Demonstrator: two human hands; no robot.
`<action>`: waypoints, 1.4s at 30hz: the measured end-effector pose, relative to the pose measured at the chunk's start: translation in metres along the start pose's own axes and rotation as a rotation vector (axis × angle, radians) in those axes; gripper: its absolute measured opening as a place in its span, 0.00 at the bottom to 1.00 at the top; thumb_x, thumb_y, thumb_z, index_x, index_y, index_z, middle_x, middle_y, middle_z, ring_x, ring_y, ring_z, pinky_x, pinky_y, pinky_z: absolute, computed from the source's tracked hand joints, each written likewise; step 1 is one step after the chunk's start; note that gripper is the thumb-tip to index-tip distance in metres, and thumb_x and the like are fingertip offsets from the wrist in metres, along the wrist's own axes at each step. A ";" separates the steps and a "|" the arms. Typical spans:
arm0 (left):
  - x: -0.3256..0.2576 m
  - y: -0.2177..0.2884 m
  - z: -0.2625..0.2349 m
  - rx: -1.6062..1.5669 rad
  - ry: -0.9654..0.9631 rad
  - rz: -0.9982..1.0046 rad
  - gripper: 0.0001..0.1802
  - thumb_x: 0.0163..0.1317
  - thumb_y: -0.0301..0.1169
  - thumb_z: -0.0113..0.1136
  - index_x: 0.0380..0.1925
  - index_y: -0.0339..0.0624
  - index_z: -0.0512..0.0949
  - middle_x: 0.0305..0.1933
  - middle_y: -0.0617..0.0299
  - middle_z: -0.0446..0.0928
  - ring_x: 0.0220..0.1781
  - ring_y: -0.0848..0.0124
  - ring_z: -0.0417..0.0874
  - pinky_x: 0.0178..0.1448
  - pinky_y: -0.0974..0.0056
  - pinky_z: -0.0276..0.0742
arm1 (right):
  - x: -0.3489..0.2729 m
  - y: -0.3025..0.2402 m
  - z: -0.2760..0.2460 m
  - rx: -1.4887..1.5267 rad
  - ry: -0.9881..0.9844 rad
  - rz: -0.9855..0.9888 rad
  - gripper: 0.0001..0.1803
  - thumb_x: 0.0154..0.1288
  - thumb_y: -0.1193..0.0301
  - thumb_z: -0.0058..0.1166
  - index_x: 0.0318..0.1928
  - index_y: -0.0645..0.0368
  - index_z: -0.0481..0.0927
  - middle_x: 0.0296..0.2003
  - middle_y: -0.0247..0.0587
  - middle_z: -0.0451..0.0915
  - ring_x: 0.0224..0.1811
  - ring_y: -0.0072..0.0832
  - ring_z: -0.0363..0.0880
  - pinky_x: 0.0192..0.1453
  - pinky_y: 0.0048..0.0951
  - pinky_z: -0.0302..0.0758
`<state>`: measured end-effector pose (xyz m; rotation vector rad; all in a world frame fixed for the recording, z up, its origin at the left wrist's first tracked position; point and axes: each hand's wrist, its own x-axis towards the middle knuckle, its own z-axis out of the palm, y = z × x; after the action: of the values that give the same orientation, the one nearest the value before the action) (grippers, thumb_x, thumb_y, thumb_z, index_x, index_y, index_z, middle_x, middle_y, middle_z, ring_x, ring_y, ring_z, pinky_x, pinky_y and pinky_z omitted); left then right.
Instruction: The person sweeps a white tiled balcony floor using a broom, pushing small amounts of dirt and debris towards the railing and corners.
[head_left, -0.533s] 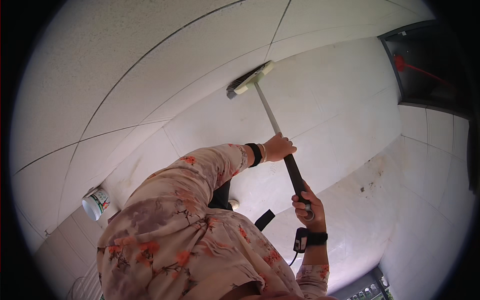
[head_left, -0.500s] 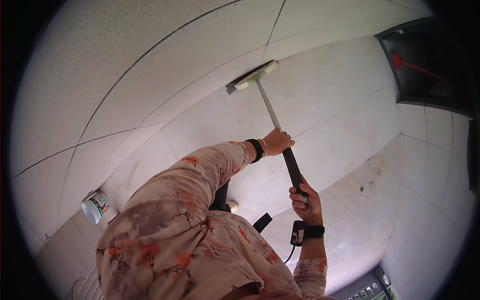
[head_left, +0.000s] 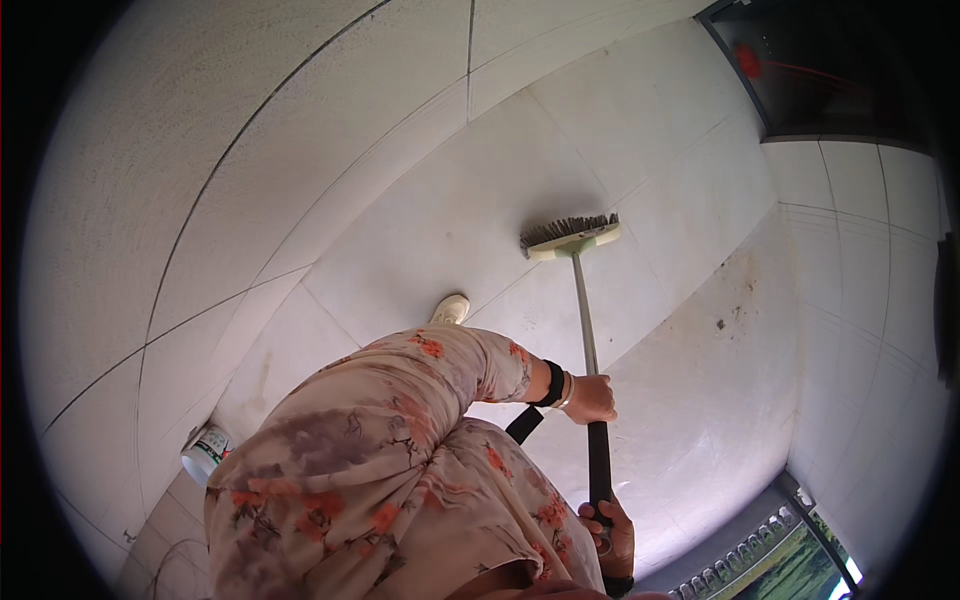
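Hands grasping broom handle: left hand clenched mid-handle, right hand clenched on black end. Broom bristles on pale tiled floor ahead, near white shoe. Best: bristles flat, strokes short, even.

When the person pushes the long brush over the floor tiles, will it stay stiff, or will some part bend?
The brush has a thin, straight metal-looking shaft, so it probably stays stiff. The dark bristles likely flex against the tile. With the left hand and right hand both on the dark grip, it should steer easily.
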<state>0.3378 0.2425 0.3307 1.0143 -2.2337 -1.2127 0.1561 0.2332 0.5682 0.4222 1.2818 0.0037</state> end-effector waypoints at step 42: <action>-0.170 -0.180 0.023 0.358 -0.506 -0.249 0.04 0.54 0.30 0.58 0.31 0.50 0.76 0.32 0.61 0.80 0.39 0.58 0.82 0.44 0.45 0.70 | 0.294 0.070 0.023 0.339 -0.454 -0.076 0.26 0.66 0.75 0.50 0.63 0.55 0.62 0.33 0.43 0.73 0.23 0.20 0.71 0.18 0.14 0.69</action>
<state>0.5082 0.3189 0.1661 1.2597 -2.8634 -1.3140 0.2800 0.3597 0.3227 0.6239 0.8470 -0.3598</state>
